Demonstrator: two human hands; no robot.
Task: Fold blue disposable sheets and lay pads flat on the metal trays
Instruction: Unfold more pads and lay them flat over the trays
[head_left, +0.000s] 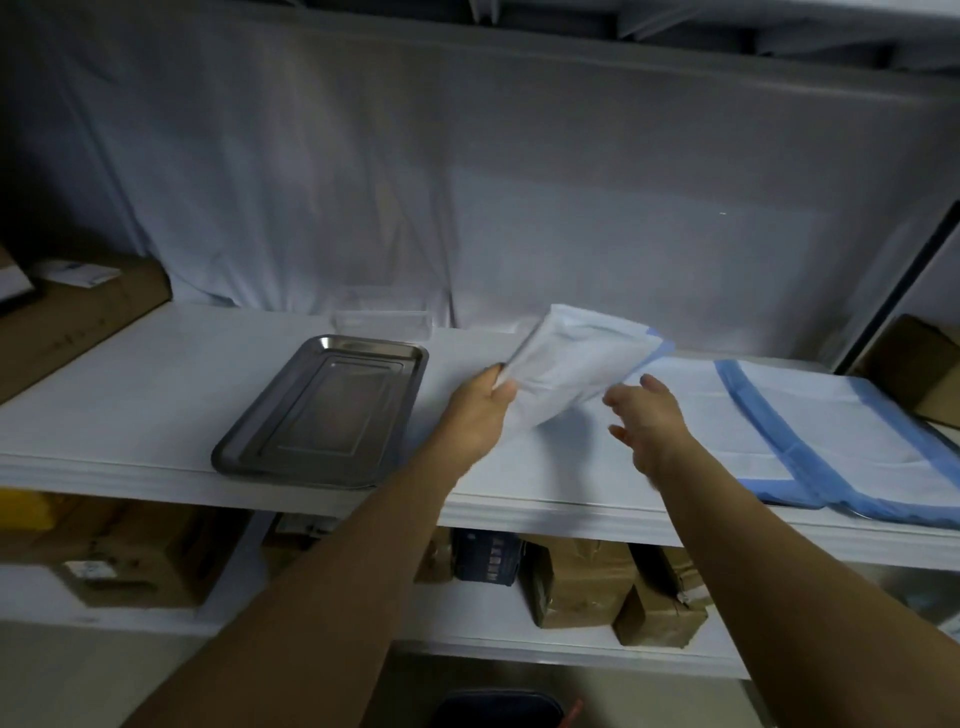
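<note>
Lower shelf, nearest: wrapped brown parcels (576, 582) are stacked below; anything dropped off the front would land among them.

Shelf (519, 512), front edge: both forearms cross it. The metal tray (322, 415) sits left of the arms, bare, its near corner right at the front edge. A push while loading is judged enough to slide it off.

Right side: blue-bordered pads (831, 421) are laid flat, the near border hanging slightly past the edge. A brush from the right forearm could drag them off.

Middle: the folded sheet (571, 364) is held above the shelf, between the tray and the flat pads. The left grip (478, 410) is pinched on its lower left edge only. The right grip (649, 421) is spread wide and holds nothing, just beside the sheet; contact cannot be told.

Risk: with one pinch point, the free end could droop and the fold could open when it is swung to the tray. Blur on the sheet suggests quick motion.

Room: bare shelf lies between tray and pads, and ahead of the hands.

Far: a clear container (382, 319) stands behind the tray. A draped white cloth (467, 182) closes the back, limiting forward reach.
</note>
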